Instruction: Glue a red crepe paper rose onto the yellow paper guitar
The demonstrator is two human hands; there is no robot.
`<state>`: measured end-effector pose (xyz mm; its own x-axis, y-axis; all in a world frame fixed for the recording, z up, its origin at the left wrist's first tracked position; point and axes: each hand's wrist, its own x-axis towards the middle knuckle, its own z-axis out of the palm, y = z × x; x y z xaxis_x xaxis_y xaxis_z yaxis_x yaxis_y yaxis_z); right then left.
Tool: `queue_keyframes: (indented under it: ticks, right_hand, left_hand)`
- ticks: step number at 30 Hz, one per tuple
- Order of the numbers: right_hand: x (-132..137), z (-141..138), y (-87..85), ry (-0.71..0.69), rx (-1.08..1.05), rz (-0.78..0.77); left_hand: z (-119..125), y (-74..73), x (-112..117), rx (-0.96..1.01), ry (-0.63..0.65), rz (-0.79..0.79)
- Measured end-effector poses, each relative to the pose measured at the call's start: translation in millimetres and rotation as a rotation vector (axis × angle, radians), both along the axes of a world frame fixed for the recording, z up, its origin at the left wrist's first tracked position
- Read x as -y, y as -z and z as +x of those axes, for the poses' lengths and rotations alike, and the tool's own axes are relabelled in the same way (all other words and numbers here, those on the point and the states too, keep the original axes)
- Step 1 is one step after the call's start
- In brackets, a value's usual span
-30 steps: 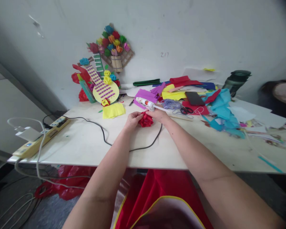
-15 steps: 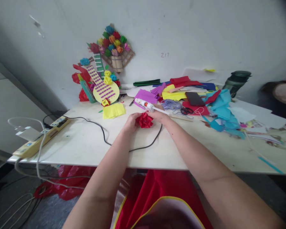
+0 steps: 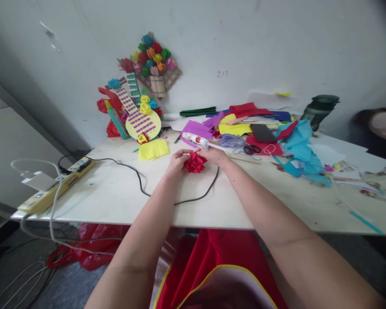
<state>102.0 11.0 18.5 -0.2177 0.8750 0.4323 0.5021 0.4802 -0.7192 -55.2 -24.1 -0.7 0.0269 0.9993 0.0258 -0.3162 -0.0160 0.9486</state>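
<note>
Between my two hands is a red crepe-paper flower (image 3: 195, 163) with ruffled petals, low over the white table. My left hand (image 3: 177, 163) pinches its left edge with thumb and fingers. On the other side my right hand (image 3: 216, 157) is closed on the flower's right edge, its fingertips partly hidden. Just behind the hands lies a white glue gun (image 3: 195, 140), with a pale glue stick (image 3: 218, 147) running out over my right hand. A yellow crepe-paper piece (image 3: 153, 149) lies to the left of the hands.
A black cord (image 3: 138, 174) loops from a power strip (image 3: 64, 182) at the left. Paper-flower crafts (image 3: 143, 122) stand by the wall. Coloured paper (image 3: 238, 126), purple string (image 3: 232, 140), scissors (image 3: 252, 149), a phone (image 3: 263, 133) and a dark bottle (image 3: 319, 112) lie or stand at right.
My left fingers have shifted slightly along the flower's upper left edge, and the flower has turned a little. My right hand has barely moved.
</note>
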Motion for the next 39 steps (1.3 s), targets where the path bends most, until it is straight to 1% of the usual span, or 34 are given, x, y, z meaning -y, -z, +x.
queue_keyframes:
  ticks: [3,8,13,17,20,23,27,29,34,36,39]
  right_hand:
    - [1.9,-0.4,-2.9,-0.035,-0.011,-0.007]
    - [5.9,-2.6,-5.5,-0.051,-0.016,-0.057]
    - [2.3,-3.0,-2.1,-0.032,0.028,-0.042]
    - [-1.7,-3.2,1.5,-0.017,0.001,-0.064]
    - [-1.7,-3.0,2.0,-0.004,-0.021,-0.055]
    - [-0.4,-2.2,2.0,0.002,-0.035,-0.027]
    - [-0.9,-1.1,3.7,-0.004,-0.065,-0.004]
    - [-2.3,-0.8,5.2,0.004,-0.062,-0.004]
    - [-5.4,-0.4,7.8,0.007,-0.034,0.018]
    - [-5.2,-0.1,7.6,-0.003,-0.025,0.016]
    - [-3.2,0.2,6.1,-0.014,-0.016,0.014]
  left_hand:
    - [-0.2,1.1,-1.2,0.001,-0.019,-0.001]
    - [0.6,4.3,-3.4,-0.002,-0.036,0.005]
    - [1.5,4.3,-2.7,-0.057,-0.059,0.02]
    - [0.6,2.2,-1.4,-0.086,-0.053,0.037]
    - [0.4,0.3,-0.6,-0.067,-0.039,0.009]
    - [0.9,0.6,-1.7,-0.068,-0.06,-0.035]
    - [0.9,4.7,-5.7,-0.081,-0.068,-0.018]
    - [0.8,5.7,-6.8,-0.076,-0.062,-0.008]
    - [1.2,3.7,-5.2,-0.082,-0.038,-0.08]
    - [1.5,3.5,-4.7,-0.091,-0.031,-0.085]
    - [2.0,5.2,-5.7,-0.106,-0.05,-0.087]
